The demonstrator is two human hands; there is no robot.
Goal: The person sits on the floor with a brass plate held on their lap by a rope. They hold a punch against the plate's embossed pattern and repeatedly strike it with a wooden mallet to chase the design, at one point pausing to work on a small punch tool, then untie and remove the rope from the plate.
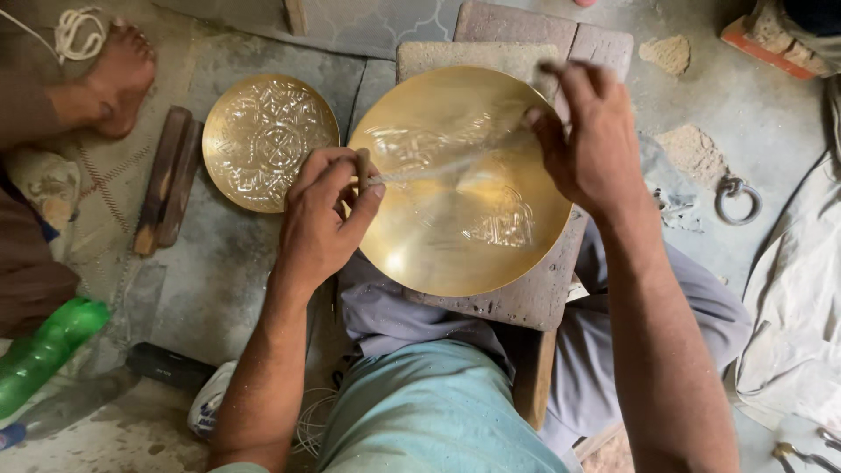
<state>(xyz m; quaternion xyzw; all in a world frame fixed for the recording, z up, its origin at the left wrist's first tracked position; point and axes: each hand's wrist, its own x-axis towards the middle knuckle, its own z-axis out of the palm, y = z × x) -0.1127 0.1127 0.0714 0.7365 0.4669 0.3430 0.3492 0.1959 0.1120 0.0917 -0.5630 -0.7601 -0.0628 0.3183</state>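
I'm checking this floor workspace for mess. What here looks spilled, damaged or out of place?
Nothing looks damaged. The brass plate sits flat on its block under both hands. Only oddities: small sandy heaps on the concrete floor and a green plastic bottle lying on its side at left.

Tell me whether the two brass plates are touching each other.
Apart. The head view shows the engraved plate flat on the floor to the left, and a strip of bare grey floor separates its rim from the large plate on the block.

Round brass plate (460, 180), shiny, faint engraved pattern, flat on worn wooden block. Thin blurred strip (455, 159) stretched across its face.
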